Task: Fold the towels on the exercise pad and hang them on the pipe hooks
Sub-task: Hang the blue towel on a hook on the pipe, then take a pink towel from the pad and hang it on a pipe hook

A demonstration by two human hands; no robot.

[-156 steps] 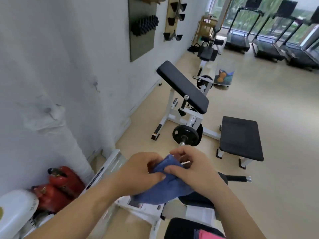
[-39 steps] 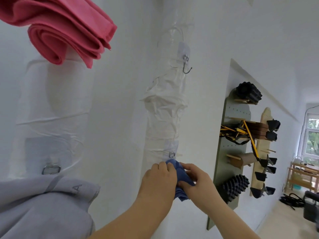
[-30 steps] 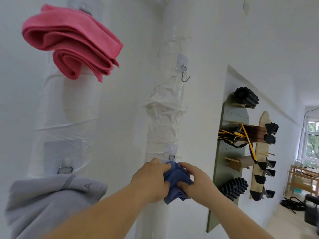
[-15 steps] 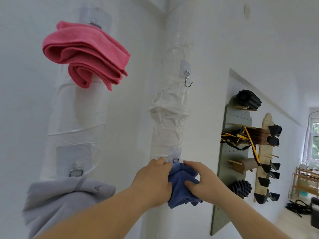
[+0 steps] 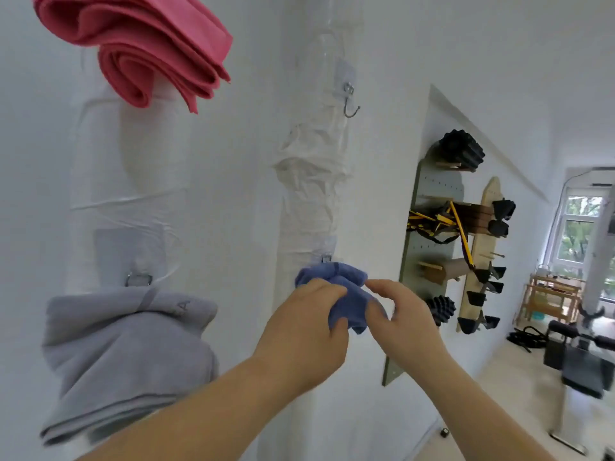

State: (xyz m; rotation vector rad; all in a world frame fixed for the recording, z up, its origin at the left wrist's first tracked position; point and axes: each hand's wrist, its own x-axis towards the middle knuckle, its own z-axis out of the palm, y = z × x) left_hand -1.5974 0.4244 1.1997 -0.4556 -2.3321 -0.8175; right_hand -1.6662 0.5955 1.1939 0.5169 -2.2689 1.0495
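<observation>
**Both hands on the blue towel at the lower pipe hook**

I read the left hand (image 5: 301, 331) as closed round the blue towel (image 5: 336, 279), its fingers curled over the bunched cloth from the left; the right hand (image 5: 404, 322) pinches the same towel from the right, index finger laid along its top fold and the other fingers curled under; neither hand is free. The towel sits crumpled between them, pressed up against the wrapped white pipe (image 5: 311, 201), its top edge just below the small lower hook (image 5: 326, 259); I cannot tell whether the cloth has caught on that hook. Higher on the same pipe I see an upper hook (image 5: 350, 103), bare metal on a clear adhesive pad. To the left stands a second wrapped pipe (image 5: 133, 168); a folded pink towel (image 5: 149, 48) hangs near its top, and a grey towel (image 5: 126, 347) hangs lower, just under a metal hook (image 5: 138, 279). To the right, on the wall, I make out a grey pegboard (image 5: 432, 191) carrying a black foam roller (image 5: 461, 153) and yellow-and-black straps (image 5: 439, 222); beside it, a wooden rack (image 5: 482, 247); beyond, a window (image 5: 579, 241).
</observation>
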